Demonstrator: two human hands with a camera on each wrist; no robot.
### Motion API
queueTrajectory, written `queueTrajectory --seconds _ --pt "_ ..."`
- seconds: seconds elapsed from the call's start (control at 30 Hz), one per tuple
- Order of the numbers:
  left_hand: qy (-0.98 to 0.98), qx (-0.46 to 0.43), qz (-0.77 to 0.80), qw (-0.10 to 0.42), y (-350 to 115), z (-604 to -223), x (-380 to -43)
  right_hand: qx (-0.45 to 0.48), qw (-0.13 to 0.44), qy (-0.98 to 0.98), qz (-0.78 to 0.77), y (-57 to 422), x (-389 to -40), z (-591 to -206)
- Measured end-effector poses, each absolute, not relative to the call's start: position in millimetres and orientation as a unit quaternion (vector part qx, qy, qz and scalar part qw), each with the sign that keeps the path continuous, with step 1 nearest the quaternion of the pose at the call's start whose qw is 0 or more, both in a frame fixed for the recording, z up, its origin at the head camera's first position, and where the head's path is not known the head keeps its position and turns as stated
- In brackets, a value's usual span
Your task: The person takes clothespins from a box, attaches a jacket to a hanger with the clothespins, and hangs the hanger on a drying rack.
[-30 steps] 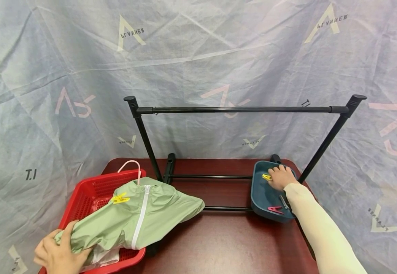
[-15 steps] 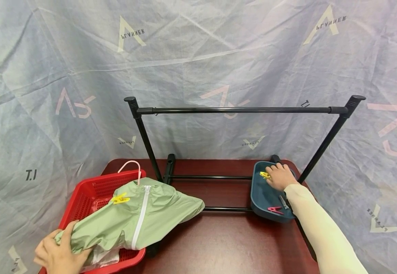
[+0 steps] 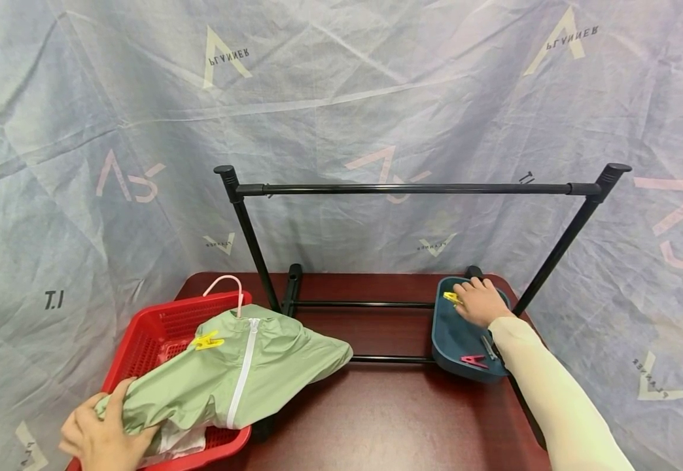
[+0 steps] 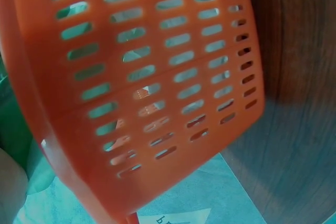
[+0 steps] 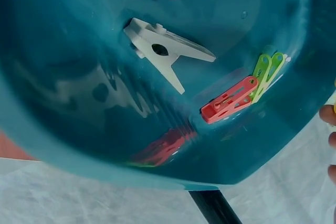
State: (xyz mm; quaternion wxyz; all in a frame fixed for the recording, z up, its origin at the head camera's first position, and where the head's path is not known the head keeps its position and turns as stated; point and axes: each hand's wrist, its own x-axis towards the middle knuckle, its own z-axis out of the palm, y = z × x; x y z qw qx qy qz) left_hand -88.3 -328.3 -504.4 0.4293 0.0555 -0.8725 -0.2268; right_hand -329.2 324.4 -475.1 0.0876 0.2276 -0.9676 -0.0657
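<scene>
My left hand [image 3: 103,428] grips the sleeve end of a light green zip jacket [image 3: 218,386] lying over the red basket [image 3: 185,318]. A pink hanger [image 3: 239,291] sticks out at its neck, and a yellow clothespin [image 3: 207,341] sits on its shoulder. Over the blue tub [image 3: 447,340], my right hand [image 3: 483,303] pinches another yellow clothespin [image 3: 451,297]. In the tub lie a pink clothespin [image 3: 473,360] and a grey one [image 3: 488,347]; the right wrist view also shows a green clothespin [image 5: 262,77]. The left wrist view holds mostly basket wall [image 4: 63,98], the left hand barely showing.
A black rack stands on the dark red table [image 3: 377,418], its top bar [image 3: 412,189] spanning the middle and two lower bars [image 3: 371,304] near the tabletop. Some white cloth [image 3: 184,443] is in the basket under the jacket. Grey printed curtain [image 3: 341,98] hangs behind and at both sides.
My right hand has shifted slightly left and away from me over the tub, the yellow clothespin moving with it. The left hand and the jacket have stayed put.
</scene>
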Motion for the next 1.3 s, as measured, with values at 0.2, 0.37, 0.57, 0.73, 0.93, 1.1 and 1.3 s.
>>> queueTrajectory --seconds 0.2,0.37,0.57,0.73,0.93,1.1,1.3 --pt "-0.873 0.062 -0.228 0.427 -327.2 -503.6 -88.3 0.231 0.106 -0.964 -0.073 322.9 -329.1 -474.2" --pt "-0.873 0.064 -0.228 0.427 -327.0 -503.3 -86.9 0.246 0.117 -0.959 -0.076 322.5 -327.5 -474.2" --pt "-0.874 0.071 -0.228 0.423 -326.0 -503.2 -85.7 0.256 0.133 -0.954 -0.078 323.1 -327.5 -475.2" --pt "-0.878 0.074 -0.23 0.413 -325.2 -502.2 -85.0 0.266 0.147 -0.949 -0.084 324.9 -327.3 -475.5" --pt "-0.882 0.08 -0.229 0.404 -326.0 -501.1 -84.4 0.279 0.169 -0.942 -0.081 324.2 -327.0 -475.8" --pt "-0.873 0.071 -0.228 0.425 -325.9 -503.0 -85.8 0.287 0.186 -0.936 -0.081 322.7 -326.2 -475.3" --pt "-0.867 0.062 -0.23 0.438 -325.2 -504.2 -86.0 0.307 0.215 -0.924 -0.08 319.6 -327.3 -475.6"
